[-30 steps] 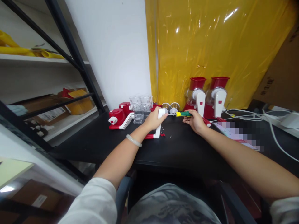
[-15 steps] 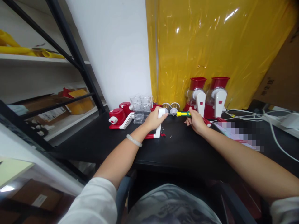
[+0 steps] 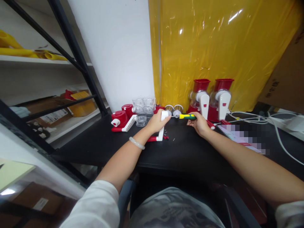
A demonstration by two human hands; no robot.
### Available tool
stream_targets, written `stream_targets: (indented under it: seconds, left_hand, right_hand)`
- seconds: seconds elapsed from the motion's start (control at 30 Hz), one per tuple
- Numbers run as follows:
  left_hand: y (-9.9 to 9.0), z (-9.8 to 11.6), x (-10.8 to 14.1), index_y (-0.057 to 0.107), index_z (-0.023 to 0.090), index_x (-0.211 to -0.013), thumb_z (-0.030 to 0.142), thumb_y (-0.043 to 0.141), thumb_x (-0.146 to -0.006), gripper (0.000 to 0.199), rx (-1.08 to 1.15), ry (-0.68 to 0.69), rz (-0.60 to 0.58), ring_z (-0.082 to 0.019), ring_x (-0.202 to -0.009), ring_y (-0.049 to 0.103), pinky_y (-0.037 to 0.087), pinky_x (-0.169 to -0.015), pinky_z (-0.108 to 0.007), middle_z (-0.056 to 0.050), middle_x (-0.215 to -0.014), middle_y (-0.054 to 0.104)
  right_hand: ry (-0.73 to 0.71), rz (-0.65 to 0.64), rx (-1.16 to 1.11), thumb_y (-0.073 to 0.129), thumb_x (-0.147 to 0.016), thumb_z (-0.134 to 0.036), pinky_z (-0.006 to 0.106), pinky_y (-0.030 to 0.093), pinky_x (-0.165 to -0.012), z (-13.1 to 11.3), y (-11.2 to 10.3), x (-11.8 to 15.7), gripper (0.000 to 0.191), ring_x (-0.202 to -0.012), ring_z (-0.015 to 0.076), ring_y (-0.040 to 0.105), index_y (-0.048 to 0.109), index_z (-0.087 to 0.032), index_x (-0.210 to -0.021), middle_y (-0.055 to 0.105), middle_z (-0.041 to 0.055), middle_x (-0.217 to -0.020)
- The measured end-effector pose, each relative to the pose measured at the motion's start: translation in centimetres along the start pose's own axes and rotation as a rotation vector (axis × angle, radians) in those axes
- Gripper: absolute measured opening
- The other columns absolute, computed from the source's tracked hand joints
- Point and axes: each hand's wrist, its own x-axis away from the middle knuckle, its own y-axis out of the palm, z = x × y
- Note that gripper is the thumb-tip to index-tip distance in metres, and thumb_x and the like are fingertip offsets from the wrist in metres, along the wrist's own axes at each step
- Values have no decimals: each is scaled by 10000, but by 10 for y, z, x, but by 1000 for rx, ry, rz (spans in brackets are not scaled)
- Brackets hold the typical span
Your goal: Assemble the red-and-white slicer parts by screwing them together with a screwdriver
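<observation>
My left hand (image 3: 156, 123) is closed round the upper end of a white crank handle (image 3: 160, 134), whose red grip (image 3: 152, 139) points left near the tabletop. In my right hand (image 3: 200, 124) is a screwdriver (image 3: 186, 117) with a yellow and green handle, held level between the fingers. Its thin shaft points left to the white end by my left fingertips; whether the tip sits in a screw cannot be made out. Below the crank handle lie a small red piece (image 3: 166, 137) and several small screws (image 3: 165, 132).
Two assembled red and white drum graters (image 3: 201, 95) stand at the back right. Red bases (image 3: 119, 119), clear plastic housings (image 3: 143, 105) and metal grater drums (image 3: 177, 110) line the back of the black table (image 3: 147, 160). White cables (image 3: 251, 116) lie right. A shelf rack (image 3: 78, 63) stands left.
My right fingers have shifted slightly on the screwdriver handle, showing more of its green part. My left hand and the crank handle hold almost the same place.
</observation>
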Motion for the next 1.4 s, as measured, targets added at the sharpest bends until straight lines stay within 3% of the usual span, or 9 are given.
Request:
stream_targets:
  seconds: [0.1,0.4,0.7,0.9,1.0,1.1,1.2,1.4]
  left_hand:
    - [0,0,-1,500,177,-1105,606,491,-877,486,-1,-4,-1,-257,-852,663,480,-732,-363,-95,-901,687]
    - [1,0,0,502,178,-1092,621,477,-877,493,-7,-6,8,-263,-860,659,477,-724,-364,-106,-923,682]
    - [0,-2,-1,501,182,-1109,643,467,-872,519,-30,-11,15,-253,-837,656,479,-738,-371,-95,-905,679]
    - [0,-1,-1,501,175,-1101,629,473,-876,507,-8,5,8,-253,-849,654,478,-745,-370,-101,-915,680]
    - [0,-2,-1,499,176,-1097,626,476,-876,502,-10,-2,3,-250,-847,654,477,-739,-365,-96,-911,680]
    - [0,-2,-1,499,178,-1090,634,470,-875,505,-10,-15,4,-256,-843,656,476,-726,-364,-97,-908,679]
    - [0,-3,-1,500,179,-1087,645,463,-873,514,-11,-21,0,-258,-840,658,476,-727,-367,-98,-903,679]
    - [-1,-1,-1,501,173,-1091,629,470,-878,504,-4,-31,-16,-262,-849,665,483,-743,-374,-99,-890,686]
  right_hand:
    - [-11,-13,10,525,-783,-316,252,469,-491,0,1,2,115,-460,121,533,533,-218,-844,530,-41,-520]
    - [-47,-19,92,534,-847,-524,260,497,-494,3,0,-1,297,-346,97,483,475,-233,-837,493,-82,-459]
    - [-186,12,170,505,-858,-619,249,490,-469,-2,1,3,411,-294,82,416,497,-217,-773,443,-84,-383]
    - [-137,26,193,426,-851,-695,268,474,-439,0,0,2,496,-284,105,415,507,-215,-754,404,-73,-349]
    - [-30,8,99,404,-868,-625,269,465,-440,-1,0,0,433,-371,136,524,529,-214,-812,520,-29,-448]
    - [-14,-14,26,437,-842,-452,274,494,-511,-2,-1,-1,258,-460,137,584,539,-215,-849,600,-16,-570]
    - [-43,-8,-2,450,-788,-346,270,489,-536,-2,-1,0,174,-495,131,586,539,-217,-863,609,-24,-616]
    - [-57,-7,7,508,-770,-340,265,481,-499,0,-1,0,146,-488,122,544,539,-220,-848,557,-32,-585]
